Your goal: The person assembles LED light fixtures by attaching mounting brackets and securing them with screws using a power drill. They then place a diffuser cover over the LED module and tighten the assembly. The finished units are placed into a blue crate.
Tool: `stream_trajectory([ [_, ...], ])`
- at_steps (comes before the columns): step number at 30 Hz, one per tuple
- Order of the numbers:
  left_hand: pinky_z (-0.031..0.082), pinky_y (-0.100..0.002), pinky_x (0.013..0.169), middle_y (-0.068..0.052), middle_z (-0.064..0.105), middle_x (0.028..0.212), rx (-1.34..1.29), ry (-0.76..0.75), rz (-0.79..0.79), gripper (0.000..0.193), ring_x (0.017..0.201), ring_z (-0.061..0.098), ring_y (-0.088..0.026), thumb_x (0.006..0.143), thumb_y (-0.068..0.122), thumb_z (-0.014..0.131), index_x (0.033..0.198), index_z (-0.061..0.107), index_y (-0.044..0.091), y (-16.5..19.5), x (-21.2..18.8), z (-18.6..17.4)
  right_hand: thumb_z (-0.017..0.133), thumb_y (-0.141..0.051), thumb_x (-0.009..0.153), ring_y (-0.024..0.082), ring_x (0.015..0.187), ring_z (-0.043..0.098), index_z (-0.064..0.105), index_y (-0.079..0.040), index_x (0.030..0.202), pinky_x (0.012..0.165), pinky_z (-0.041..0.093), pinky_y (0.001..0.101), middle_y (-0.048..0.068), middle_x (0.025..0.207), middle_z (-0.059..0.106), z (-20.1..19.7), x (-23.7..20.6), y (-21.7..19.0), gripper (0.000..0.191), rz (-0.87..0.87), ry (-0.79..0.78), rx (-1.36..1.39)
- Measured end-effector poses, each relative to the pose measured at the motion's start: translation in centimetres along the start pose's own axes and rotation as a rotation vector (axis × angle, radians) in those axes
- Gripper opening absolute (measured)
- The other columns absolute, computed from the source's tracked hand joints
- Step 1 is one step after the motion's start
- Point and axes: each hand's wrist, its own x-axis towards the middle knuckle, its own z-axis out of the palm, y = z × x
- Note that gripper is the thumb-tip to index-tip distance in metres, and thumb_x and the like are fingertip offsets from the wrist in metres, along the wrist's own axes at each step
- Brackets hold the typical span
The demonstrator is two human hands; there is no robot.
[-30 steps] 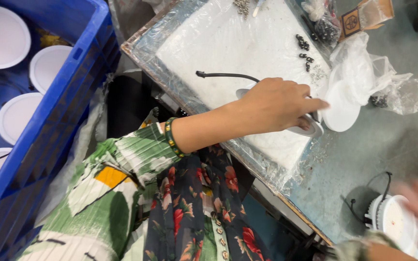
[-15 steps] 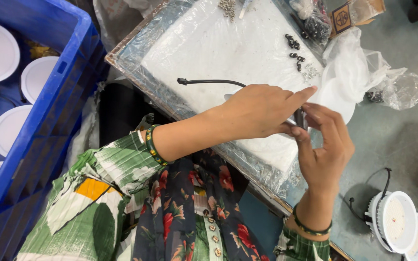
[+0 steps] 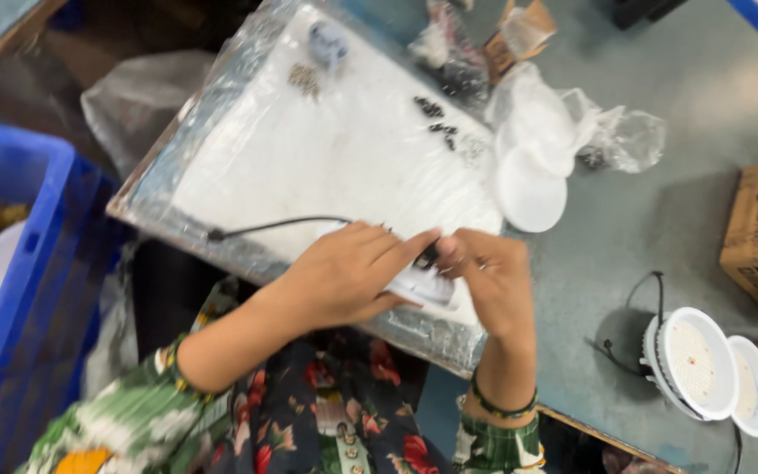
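Head view: both hands, left hand (image 3: 344,276) and right hand (image 3: 493,285), grip clenched on small black part (image 3: 427,257), axis unclear.

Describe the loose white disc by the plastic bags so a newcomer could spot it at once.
Start at the white foam board wrapped in clear film on the grey table. Just off its right edge, below the crumpled bags, lies the disc. Unlike the round lamps at the lower right, it is flat, plain and has no cable.

Both hands (image 3: 423,276) pinch a small black part (image 3: 427,257).
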Motion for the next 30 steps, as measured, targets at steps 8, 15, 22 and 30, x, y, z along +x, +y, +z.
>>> stream_trajectory([
  [8,0.052,-0.041,0.091,-0.009,0.071,0.111,-0.055,0.032,0.040,0.078,0.103,0.067,-0.027,0.075,0.027,0.082,0.143,0.053,0.001,0.9,-2.0,-0.3,0.066,-0.034,0.097,0.013,0.063,0.057,0.073,0.000,0.084,0.057,0.042,0.0287,0.005,0.070,0.063,1.2,-2.6,-2.2,0.037,-0.146,-0.072,-0.168],
  [15,0.053,-0.041,0.089,-0.008,0.071,0.106,-0.060,0.037,-0.009,0.078,0.097,0.068,-0.027,0.071,0.024,0.087,0.141,0.057,0.004,0.6,-1.3,-0.2,0.068,-0.034,0.095,0.013,0.060,0.056,0.074,0.000,0.082,0.054,0.040,0.0290,0.005,0.067,0.063,1.5,-1.8,-2.1,0.037,-0.124,0.012,-0.120],
  [22,0.054,-0.040,0.087,-0.007,0.074,0.106,-0.094,0.081,-0.009,0.073,0.099,0.070,-0.025,0.068,0.025,0.088,0.134,0.063,0.007,0.6,-1.2,-0.4,0.069,-0.036,0.095,0.013,0.063,0.060,0.076,-0.001,0.085,0.056,0.043,0.0287,0.005,0.070,0.067,1.5,-2.1,-2.1,0.037,-0.138,0.001,-0.139],
  [30,0.055,-0.037,0.087,-0.004,0.076,0.103,-0.064,0.140,-0.028,0.059,0.095,0.073,-0.021,0.075,0.029,0.088,0.127,0.068,0.010,0.6,-1.2,-0.4,0.070,-0.036,0.093,0.013,0.058,0.058,0.078,-0.002,0.086,0.052,0.040,0.0289,0.004,0.066,0.065,1.9,-2.0,-2.2,0.036,-0.111,0.022,-0.174],
])
